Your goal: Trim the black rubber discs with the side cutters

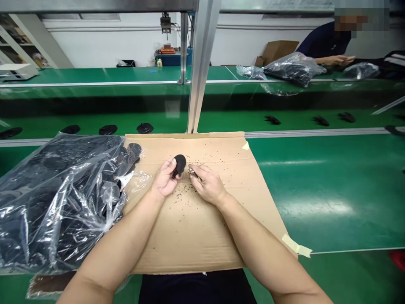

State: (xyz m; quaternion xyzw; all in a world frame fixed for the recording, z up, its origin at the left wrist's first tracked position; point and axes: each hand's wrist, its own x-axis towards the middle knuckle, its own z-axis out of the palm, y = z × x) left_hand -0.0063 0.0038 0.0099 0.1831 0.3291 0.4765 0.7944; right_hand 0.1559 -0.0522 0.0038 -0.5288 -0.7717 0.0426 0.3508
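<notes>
My left hand (pixel 166 179) is closed on a round black disc (pixel 180 164), holding it tilted above a cardboard sheet (pixel 190 236). Just to its right, my right hand (pixel 207 182) has its fingers wrapped round a small shiny metal tool (pixel 193 171), mostly hidden in the grip. The tool's tip points toward the disc, with a narrow gap between them. Small black specks (pixel 182 195) lie scattered over the cardboard beneath and around both hands. At the left, a large clear plastic bag (pixel 63 177) holds many black pieces, several of them round, near its opening.
Behind the cardboard, a green conveyor (pixel 228 114) carries several black discs (pixel 144 128) on the left and dark pieces (pixel 272 120) on the right. A metal post (pixel 202 67) rises at centre. A co-worker (pixel 329 46) is at the far bench beside plastic bags (pixel 292 67).
</notes>
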